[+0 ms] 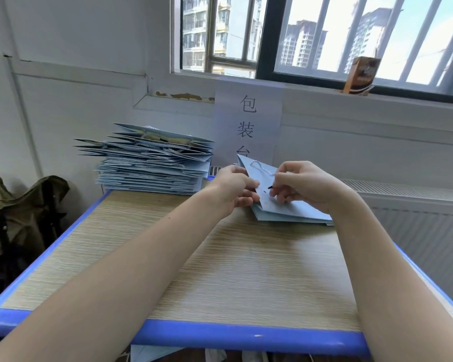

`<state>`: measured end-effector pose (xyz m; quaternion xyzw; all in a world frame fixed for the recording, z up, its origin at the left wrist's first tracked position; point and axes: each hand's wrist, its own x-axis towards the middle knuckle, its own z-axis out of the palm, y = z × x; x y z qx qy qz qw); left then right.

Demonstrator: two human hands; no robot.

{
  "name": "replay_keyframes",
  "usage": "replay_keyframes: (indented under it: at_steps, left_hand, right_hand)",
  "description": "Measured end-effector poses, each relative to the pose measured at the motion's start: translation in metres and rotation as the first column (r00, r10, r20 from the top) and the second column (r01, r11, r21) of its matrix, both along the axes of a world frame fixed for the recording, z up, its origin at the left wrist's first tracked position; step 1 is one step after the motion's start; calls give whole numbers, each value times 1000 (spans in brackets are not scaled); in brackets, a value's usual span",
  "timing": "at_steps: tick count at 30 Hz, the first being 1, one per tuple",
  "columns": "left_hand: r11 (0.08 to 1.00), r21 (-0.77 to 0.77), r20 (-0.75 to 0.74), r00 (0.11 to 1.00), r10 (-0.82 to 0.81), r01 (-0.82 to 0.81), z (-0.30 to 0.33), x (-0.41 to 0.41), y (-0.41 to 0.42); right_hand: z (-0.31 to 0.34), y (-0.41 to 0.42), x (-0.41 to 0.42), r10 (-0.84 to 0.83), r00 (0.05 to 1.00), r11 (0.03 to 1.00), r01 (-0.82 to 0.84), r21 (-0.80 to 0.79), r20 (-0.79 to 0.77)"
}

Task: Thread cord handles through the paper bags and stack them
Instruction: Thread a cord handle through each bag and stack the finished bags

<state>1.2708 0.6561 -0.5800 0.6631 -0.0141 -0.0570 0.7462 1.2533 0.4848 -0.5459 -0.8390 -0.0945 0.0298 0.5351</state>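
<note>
A flat light-blue paper bag (296, 209) rests on a few more bags at the table's far right, its top flap lifted toward the wall. My left hand (234, 188) pinches that flap's left edge. My right hand (302, 185) pinches the dark tip of a white twisted cord (262, 168) just beside a small hole in the flap; the cord loops up over the flap's far end. A tall stack of finished blue bags (152, 163) with cord handles stands at the back left.
The wood-grain table (194, 257) has a blue rim. A paper sign (247, 121) hangs on the wall behind. A green jacket (19, 215) lies over a chair at the left, and a radiator (416, 210) stands at the right.
</note>
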Motion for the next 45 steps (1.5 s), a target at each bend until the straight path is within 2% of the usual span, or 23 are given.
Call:
replay_keyframes:
  at_steps: [6, 9, 12, 14, 17, 19, 21, 23, 27, 30, 33, 38, 41, 43, 45]
  left_hand:
    - [995, -98, 47, 998, 32, -28, 8, -5, 0]
    - [998, -65, 160, 987, 33, -23, 14, -12, 1]
    - [999, -31, 335, 942, -5, 16, 20, -22, 0]
    - [999, 20, 466, 884, -49, 45, 22, -28, -1]
    - [982, 172, 636, 770, -52, -75, 18, -27, -5]
    - [959, 233, 669, 742, -39, -159, 12, -23, -6]
    - [926, 311, 653, 756, -45, -214, 7, -18, -5]
    - [861, 440, 611, 787, -80, -254, 1, -13, -3]
    - [621, 705, 531, 836, -141, -343, -15, -2, 3]
    - [520, 734, 546, 835, -69, -437, -17, 5, 9]
    - [373, 765, 579, 815, -39, -525, -13, 5, 12]
    - [205, 750, 649, 759, -42, -629, -6, -7, 5]
    - [236, 698, 709, 700, -89, -677, -12, 2, 5]
    - [323, 668, 724, 687, -71, -671, -16, 8, 5]
    - [439, 677, 678, 732, -60, -591, -15, 10, 3]
  right_hand:
    - [-4, -2, 4, -7, 993, 995, -4, 98, 115]
    - [-4, -1, 7, -32, 985, 983, 0, 182, 172]
    - [-2, 3, 7, -56, 970, 953, -19, 302, 238]
    - [-1, 7, 6, -83, 953, 918, -41, 394, 292]
    - [0, 9, 4, -75, 946, 841, -109, 529, 315]
    - [-3, 9, 7, -66, 955, 829, -108, 548, 288]
    - [-11, 11, 12, -76, 965, 845, -70, 530, 249]
    - [-21, 16, 17, -115, 969, 867, -9, 499, 218]
    - [-37, 31, 23, -152, 965, 944, 78, 321, 213]
    - [-40, 34, 27, -214, 942, 947, 137, 289, 257]
    - [-37, 35, 28, -261, 906, 938, 157, 310, 333]
    - [-35, 37, 29, -257, 913, 921, 133, 365, 317]
    - [-36, 36, 30, -266, 909, 914, 133, 382, 321]
    - [-37, 34, 31, -290, 897, 912, 153, 382, 333]
    - [-38, 32, 33, -300, 894, 911, 164, 378, 333]
